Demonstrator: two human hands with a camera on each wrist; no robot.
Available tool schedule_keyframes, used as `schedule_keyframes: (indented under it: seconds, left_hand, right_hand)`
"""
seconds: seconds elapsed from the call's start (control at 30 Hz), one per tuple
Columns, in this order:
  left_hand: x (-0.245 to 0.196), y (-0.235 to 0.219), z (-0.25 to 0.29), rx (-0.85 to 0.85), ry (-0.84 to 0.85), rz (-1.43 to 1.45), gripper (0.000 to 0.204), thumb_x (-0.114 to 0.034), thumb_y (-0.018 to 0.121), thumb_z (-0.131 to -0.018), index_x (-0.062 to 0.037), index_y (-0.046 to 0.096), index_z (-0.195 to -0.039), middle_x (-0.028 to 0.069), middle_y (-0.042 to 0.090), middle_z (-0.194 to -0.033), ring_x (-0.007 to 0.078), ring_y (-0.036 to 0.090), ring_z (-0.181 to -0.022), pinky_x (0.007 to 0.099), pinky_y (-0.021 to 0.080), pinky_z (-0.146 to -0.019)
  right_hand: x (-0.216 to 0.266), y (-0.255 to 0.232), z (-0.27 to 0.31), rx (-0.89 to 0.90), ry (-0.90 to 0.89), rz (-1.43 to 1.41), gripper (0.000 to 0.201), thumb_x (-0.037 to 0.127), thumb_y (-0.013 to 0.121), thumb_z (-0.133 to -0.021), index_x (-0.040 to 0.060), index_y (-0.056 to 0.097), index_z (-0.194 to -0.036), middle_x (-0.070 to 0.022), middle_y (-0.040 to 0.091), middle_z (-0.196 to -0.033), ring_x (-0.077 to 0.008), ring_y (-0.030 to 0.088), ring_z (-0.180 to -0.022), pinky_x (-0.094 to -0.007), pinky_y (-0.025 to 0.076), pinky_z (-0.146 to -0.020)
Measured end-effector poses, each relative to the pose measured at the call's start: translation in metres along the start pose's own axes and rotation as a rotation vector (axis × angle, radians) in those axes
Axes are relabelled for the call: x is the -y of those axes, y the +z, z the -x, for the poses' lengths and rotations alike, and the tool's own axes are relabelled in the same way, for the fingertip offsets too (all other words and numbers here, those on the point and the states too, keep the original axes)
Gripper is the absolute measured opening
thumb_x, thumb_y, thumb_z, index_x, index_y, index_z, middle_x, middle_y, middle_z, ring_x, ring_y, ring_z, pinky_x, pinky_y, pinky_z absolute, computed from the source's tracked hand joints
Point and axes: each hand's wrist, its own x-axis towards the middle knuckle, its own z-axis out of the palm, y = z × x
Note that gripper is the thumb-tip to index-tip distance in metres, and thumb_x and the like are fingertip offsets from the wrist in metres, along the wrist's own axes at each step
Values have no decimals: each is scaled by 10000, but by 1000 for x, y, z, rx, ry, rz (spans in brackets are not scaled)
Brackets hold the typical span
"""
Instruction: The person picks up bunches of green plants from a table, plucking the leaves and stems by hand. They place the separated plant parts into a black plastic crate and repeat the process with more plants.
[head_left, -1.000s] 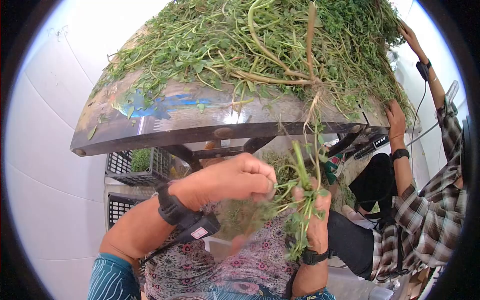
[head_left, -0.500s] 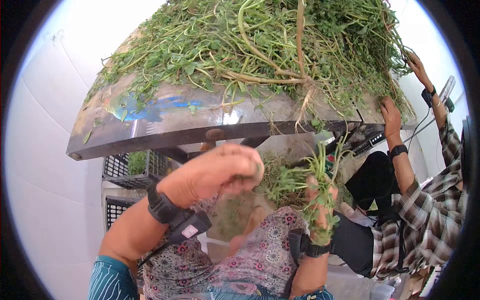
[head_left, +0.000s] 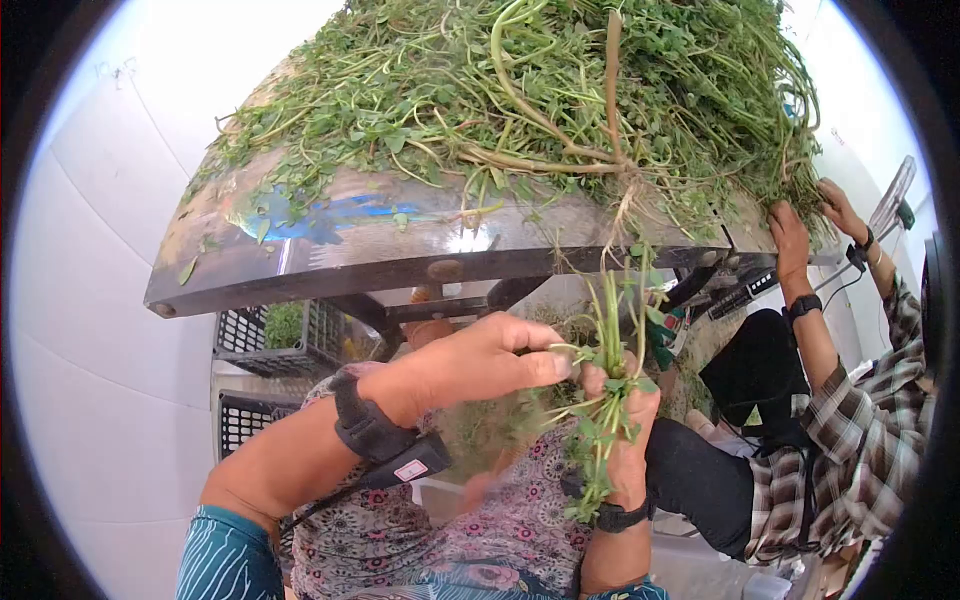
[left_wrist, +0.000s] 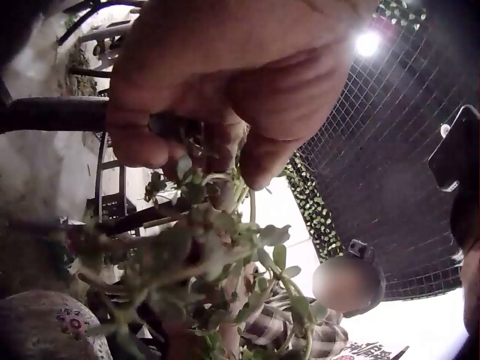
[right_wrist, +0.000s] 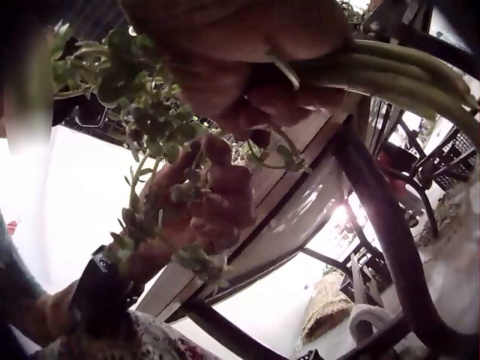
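Above my lap in the head view, my right hand [head_left: 630, 435] grips a bunch of leafy green stems [head_left: 612, 330]. Their bare ends point up and leafy tips hang over the wrist. My left hand [head_left: 490, 362] reaches in from the left, thumb and fingers pinching a thin sprig at the bunch's side. In the left wrist view, the thumb and fingers of my left hand [left_wrist: 240, 97] close on the sprig [left_wrist: 251, 191], with small rounded leaves below. Thick stems [right_wrist: 397, 79] run through my right hand [right_wrist: 255, 67] in the right wrist view.
A big heap of greens [head_left: 420, 110] covers the wooden table [head_left: 380, 225], and a rooted plant [head_left: 625, 170] lies by its edge. Black crates [head_left: 325, 335] stand below left. Another person's hands [head_left: 790, 240] are at the table's right edge.
My left hand moved away from the bunch to the left, then came back to pinch at it. My right hand keeps its grip. The other person's far hand moved down toward the table edge.
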Motion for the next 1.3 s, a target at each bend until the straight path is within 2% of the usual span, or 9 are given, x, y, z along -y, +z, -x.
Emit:
schedule_keyframes:
  seconds: [0.4, 0.53, 0.63, 0.67, 0.73, 0.8, 0.93, 1.07, 1.3]
  left_hand:
    - [5, -6, 0, 43, -15, -190, 133, -116, 494, -805, -16, 578, -833, -54, 500, -700, 19, 431, -664, 196, 366, -583]
    - [-4, -5, 4, -118, -89, -132, 115, -97, 486, -786, -25, 575, -800, -59, 477, -624, 21, 418, -548, 193, 341, -487]
    - [2, -7, 2, -304, -81, 26, 104, -82, 476, -778, -36, 568, -791, -64, 452, -584, 22, 391, -481, 190, 317, -439]
    - [5, -13, -1, -365, -74, 89, 100, -78, 474, -777, -40, 565, -797, -65, 448, -580, 23, 384, -471, 190, 314, -433]
    - [8, -21, 0, -427, -94, 179, 115, -81, 458, -781, -52, 548, -847, -42, 467, -615, 34, 381, -480, 190, 312, -432]
    - [8, -20, 2, -319, -93, 335, 119, -87, 447, -784, -55, 537, -855, -22, 483, -654, 48, 395, -502, 192, 313, -436]
    - [4, -10, 4, -109, -113, 488, 117, -104, 431, -798, -59, 530, -841, 3, 500, -712, 70, 423, -543, 193, 320, -446]
    - [0, -4, 1, -103, -159, 390, 121, -144, 451, -823, -58, 533, -846, 0, 490, -692, 75, 420, -524, 194, 322, -444]
    - [-1, -1, -6, -155, -140, 305, 135, -182, 527, -812, -67, 546, -882, -30, 471, -665, 56, 406, -496, 187, 320, -442]
  right_hand:
    - [-1, -14, -4, -79, -53, 248, 165, 141, 599, -798, -15, 562, -764, 4, 484, -563, -76, 426, -519, -241, 348, -463]
    - [-3, -16, 0, -65, 18, 150, 158, 139, 599, -793, -14, 565, -775, -3, 509, -598, -76, 429, -524, -230, 357, -475]
    - [9, -16, 6, -49, -137, 227, 148, 124, 609, -782, -17, 579, -813, 0, 536, -642, -72, 442, -537, -211, 364, -484]
    - [6, -17, 12, -159, 276, -530, 188, 143, 614, -779, -24, 592, -862, 17, 533, -664, -59, 450, -560, -191, 361, -491]
    - [-6, -20, 12, -191, -66, -174, 228, 182, 598, -795, -29, 595, -882, 22, 525, -662, -52, 450, -562, -184, 353, -486]
    - [16, -30, 8, -51, 123, -255, 265, 232, 586, -808, -26, 591, -871, 26, 519, -669, -49, 449, -561, -188, 351, -481]
    - [10, -25, 11, -4, -3, 103, 320, 296, 569, -829, -23, 566, -824, 28, 510, -686, -53, 460, -580, -197, 350, -480]
    - [-2, -23, 13, -101, 41, -295, 302, 253, 577, -831, -25, 521, -932, 29, 474, -648, -55, 415, -540, -211, 324, -458]
    - [-10, -26, 5, 130, 223, -763, 218, 285, 495, -879, 99, 491, -993, 51, 334, -557, -70, 287, -443, -242, 278, -459]
